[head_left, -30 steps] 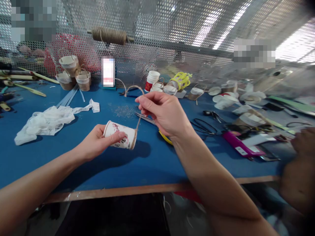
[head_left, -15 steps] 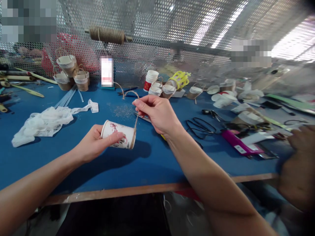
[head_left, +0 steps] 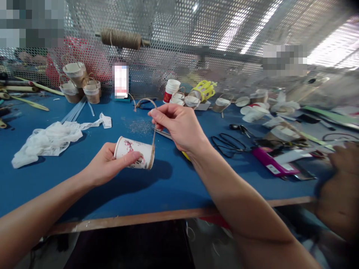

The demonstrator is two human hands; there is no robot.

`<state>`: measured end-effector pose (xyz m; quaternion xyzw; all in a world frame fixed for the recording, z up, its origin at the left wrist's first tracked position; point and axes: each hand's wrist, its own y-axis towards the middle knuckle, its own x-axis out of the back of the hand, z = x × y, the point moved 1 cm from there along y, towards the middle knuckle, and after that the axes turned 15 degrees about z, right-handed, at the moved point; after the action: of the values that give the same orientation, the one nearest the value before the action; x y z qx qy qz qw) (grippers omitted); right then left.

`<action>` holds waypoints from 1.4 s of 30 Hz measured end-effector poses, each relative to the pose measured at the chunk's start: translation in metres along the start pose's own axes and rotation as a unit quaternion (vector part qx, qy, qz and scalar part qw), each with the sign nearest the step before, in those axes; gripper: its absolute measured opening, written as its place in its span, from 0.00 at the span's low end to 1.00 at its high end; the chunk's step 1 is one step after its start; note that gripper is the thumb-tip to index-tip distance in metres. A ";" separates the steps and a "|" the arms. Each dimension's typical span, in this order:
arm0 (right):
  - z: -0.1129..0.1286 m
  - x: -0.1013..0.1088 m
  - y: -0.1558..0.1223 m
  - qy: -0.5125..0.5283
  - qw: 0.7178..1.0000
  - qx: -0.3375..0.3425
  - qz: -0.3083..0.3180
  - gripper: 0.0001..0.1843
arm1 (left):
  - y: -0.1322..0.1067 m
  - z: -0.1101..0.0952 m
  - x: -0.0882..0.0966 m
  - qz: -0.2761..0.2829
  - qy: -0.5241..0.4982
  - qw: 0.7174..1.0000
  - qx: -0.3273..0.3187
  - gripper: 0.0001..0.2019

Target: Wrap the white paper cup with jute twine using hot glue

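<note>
My left hand (head_left: 108, 166) is closed round a white paper cup (head_left: 134, 153) with red and black print, held on its side just above the blue table (head_left: 84, 175). A band of brown twine circles the cup's bottom end. My right hand (head_left: 179, 125) pinches a strand of that twine (head_left: 154, 135), which runs taut up from the cup to my fingers. Beyond my fingers the twine loops back toward the mesh wall.
A twine spool (head_left: 121, 38) hangs on the perforated metal screen. Twine-wrapped cups (head_left: 80, 84) stand back left, a crumpled white plastic bag (head_left: 47, 138) lies left. Cups, a yellow object (head_left: 205, 90), scissors (head_left: 228, 144) and a pink tool (head_left: 270, 164) crowd the right. Another person's hand (head_left: 340, 186) shows far right.
My right hand has shifted slightly left and up with the twine; the strand stands steeper over the cup. The cup has barely moved.
</note>
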<state>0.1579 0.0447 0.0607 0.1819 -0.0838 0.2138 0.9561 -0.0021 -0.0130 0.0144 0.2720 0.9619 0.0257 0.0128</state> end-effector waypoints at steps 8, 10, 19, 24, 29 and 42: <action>-0.010 0.000 0.000 -0.006 1.000 -0.026 0.009 0.08 | -0.006 -0.005 0.000 -0.016 0.136 0.990 -0.042 0.08; -0.012 0.000 -0.001 -0.007 0.999 -0.027 0.015 0.08 | -0.007 -0.007 -0.001 -0.009 0.159 0.986 -0.059 0.08; -0.019 -0.004 -0.002 -0.003 0.998 -0.055 0.034 0.07 | -0.008 -0.007 -0.001 -0.001 0.220 0.971 -0.093 0.10; -0.023 -0.005 -0.004 0.003 0.996 -0.069 0.054 0.08 | -0.009 -0.006 0.000 -0.014 0.234 0.968 -0.089 0.11; -0.024 -0.007 -0.006 -0.007 0.994 -0.080 0.076 0.09 | -0.010 -0.010 -0.001 -0.021 0.209 0.974 -0.087 0.09; -0.035 -0.012 -0.007 -0.041 0.984 -0.142 0.096 0.12 | -0.002 0.006 0.004 -0.055 -0.071 0.994 -0.056 0.05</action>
<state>0.1533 0.0474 0.0235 0.0444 -0.1698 0.2827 0.9430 -0.0061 -0.0119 0.0079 0.2188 0.9690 0.0596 0.0977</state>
